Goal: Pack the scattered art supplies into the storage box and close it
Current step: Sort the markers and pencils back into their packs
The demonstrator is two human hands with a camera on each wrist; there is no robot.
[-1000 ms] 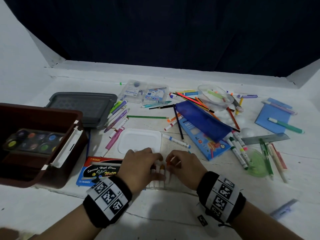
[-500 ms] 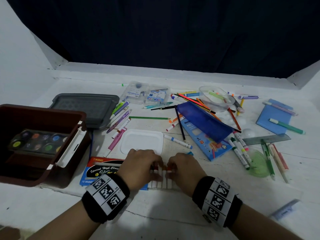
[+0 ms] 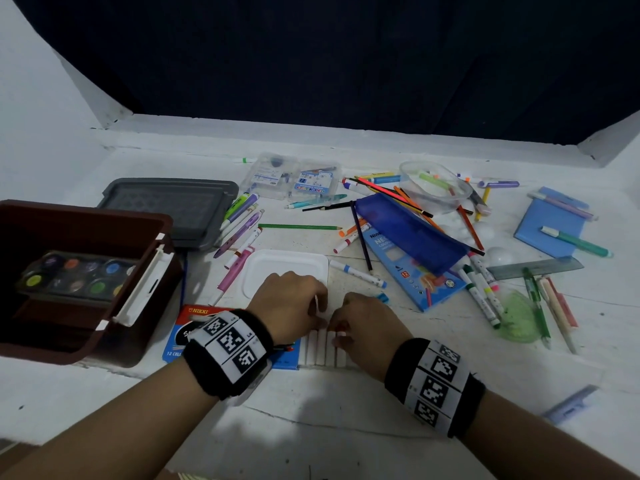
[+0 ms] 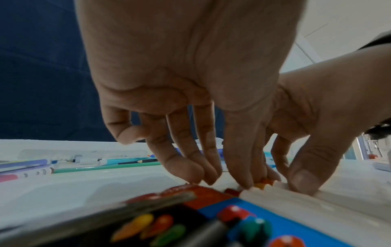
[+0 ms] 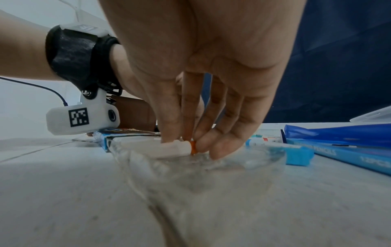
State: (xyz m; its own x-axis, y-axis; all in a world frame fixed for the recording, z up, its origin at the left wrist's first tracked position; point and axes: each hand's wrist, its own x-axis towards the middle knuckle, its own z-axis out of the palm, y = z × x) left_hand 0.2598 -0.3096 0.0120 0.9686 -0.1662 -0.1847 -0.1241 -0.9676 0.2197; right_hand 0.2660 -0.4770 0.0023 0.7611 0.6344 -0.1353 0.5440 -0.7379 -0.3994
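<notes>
Markers (image 3: 323,348), white-barrelled and lying side by side on the surface (image 3: 346,427) beside the blue crayon pack (image 4: 275,222), are best squeezed into one tight row and lifted together, so none rolls off. Storage box (image 3: 86,216) stands open to the left, a paint palette (image 3: 74,275) already inside. Left hand (image 3: 289,303) and right hand (image 3: 369,322) are arched palm-down, and each grip is pinched on the markers' cap ends with curled fingertips (image 5: 203,142).
</notes>
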